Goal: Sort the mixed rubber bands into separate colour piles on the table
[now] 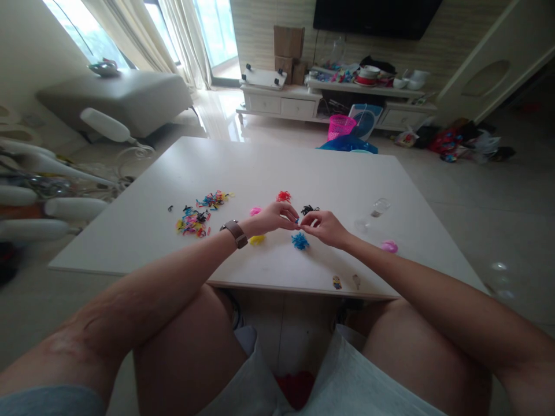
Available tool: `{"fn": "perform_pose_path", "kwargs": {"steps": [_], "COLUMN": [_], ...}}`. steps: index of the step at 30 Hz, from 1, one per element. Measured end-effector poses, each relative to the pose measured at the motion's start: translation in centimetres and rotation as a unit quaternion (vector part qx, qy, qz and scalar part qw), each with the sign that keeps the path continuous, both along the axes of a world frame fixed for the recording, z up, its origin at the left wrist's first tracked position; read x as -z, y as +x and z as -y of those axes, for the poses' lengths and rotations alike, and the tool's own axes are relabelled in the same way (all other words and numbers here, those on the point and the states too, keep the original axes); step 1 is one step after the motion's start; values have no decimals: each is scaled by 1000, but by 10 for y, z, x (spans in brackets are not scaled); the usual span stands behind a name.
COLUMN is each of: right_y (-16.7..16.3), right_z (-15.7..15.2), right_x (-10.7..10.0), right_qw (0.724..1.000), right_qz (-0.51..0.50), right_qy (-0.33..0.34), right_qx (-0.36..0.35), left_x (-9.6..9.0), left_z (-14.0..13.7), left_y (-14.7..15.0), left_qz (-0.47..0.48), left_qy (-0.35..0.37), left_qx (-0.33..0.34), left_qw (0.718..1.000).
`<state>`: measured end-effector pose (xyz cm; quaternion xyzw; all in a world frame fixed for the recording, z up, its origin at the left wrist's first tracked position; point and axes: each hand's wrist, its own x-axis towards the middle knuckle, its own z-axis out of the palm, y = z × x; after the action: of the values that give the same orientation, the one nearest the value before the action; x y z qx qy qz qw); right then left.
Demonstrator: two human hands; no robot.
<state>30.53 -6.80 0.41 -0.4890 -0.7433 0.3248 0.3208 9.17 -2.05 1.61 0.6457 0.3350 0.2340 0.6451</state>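
My left hand (278,216), with a watch on its wrist, is closed, its fingertips pinched on a small blue band (297,221). My right hand (323,227) is also closed, thumb and finger pressed together at the same band; the fingertips of both hands nearly meet. Just below them on the table lies a pile of blue bands (300,241). Around the hands are a red pile (283,196), a black pile (309,209), a pink pile (255,211) and a yellow pile (257,239), the last two partly hidden by my left hand and wrist.
Mixed coloured bands (193,222) lie in two heaps on the left of the white table (243,164). To the right are a clear container (381,207) and a pink lump (389,247). A small yellow cartoon figure (337,282) lies near the front edge.
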Motion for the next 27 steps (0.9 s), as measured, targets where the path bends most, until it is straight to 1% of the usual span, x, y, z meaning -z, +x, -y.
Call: {"fn": "perform_pose_path", "kwargs": {"steps": [3, 5, 7, 8, 10, 11, 13, 16, 21, 27], "right_y": [-2, -2, -2, -1, 2, 3, 6, 9, 9, 9], "right_z": [1, 1, 1, 1, 0, 0, -1, -3, -4, -4], "right_x": [-1, -2, -2, -2, 0, 1, 4, 6, 5, 5], "right_qw": [1000, 1000, 1000, 1000, 999, 999, 998, 996, 995, 993], "right_qz": [-2, -9, -6, -1, 15, 22, 36, 50, 64, 77], "right_qy": [8, 7, 10, 14, 27, 34, 49, 67, 80, 86], "right_qx": [5, 9, 16, 18, 14, 10, 1, -11, -21, -34], "left_x": [-1, -1, -1, -1, -2, -3, -3, -1, 2, 4], "left_z": [-3, -11, -25, -34, -49, -55, -64, -66, -66, -70], "left_y": [-1, -6, -18, -27, -47, -57, -74, -86, -86, -85], "left_qz": [-14, -16, -29, -48, -119, -152, -196, -232, -276, -273], "left_qy": [18, 22, 41, 63, 115, 133, 146, 154, 164, 177], "left_qx": [15, 4, -39, -76, -146, -169, -193, -202, -188, -172], "left_qw": [1000, 1000, 998, 994, 975, 965, 950, 939, 928, 930]}}
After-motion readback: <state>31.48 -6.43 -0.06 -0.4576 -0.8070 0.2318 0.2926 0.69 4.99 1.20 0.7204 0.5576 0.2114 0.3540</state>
